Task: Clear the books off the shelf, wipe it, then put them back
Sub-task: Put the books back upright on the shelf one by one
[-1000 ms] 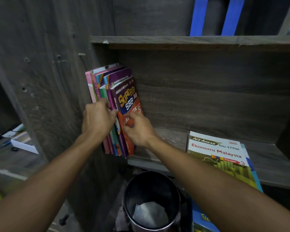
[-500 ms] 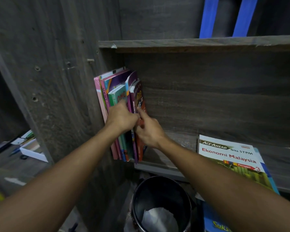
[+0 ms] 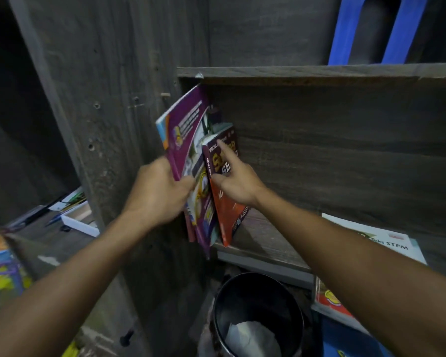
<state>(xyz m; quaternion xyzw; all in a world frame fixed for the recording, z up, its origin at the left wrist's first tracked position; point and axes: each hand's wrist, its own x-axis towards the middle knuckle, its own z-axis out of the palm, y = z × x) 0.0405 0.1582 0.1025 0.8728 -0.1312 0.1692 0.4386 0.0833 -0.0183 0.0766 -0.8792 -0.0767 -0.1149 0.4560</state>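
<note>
Purple book (image 3: 183,124), 1, in left hand's (image 3: 157,191) grip; right hand (image 3: 238,184) touches 1 red book (image 3: 227,210).

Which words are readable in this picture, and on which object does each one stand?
"Teks STPM": white book lying on the shelf.
"MODUL": dark red book that the right hand touches; rest covered.
Print on the purple book in the left hand: too blurred.

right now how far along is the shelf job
Nothing looks finished: upright books are on the shelf and no cloth shows. In hand: the left hand grips a purple book tilted out from them; the right hand's fingers press the red book. Left, it seems: those books, the white book lying flat, the wiping, the putting back.
</note>
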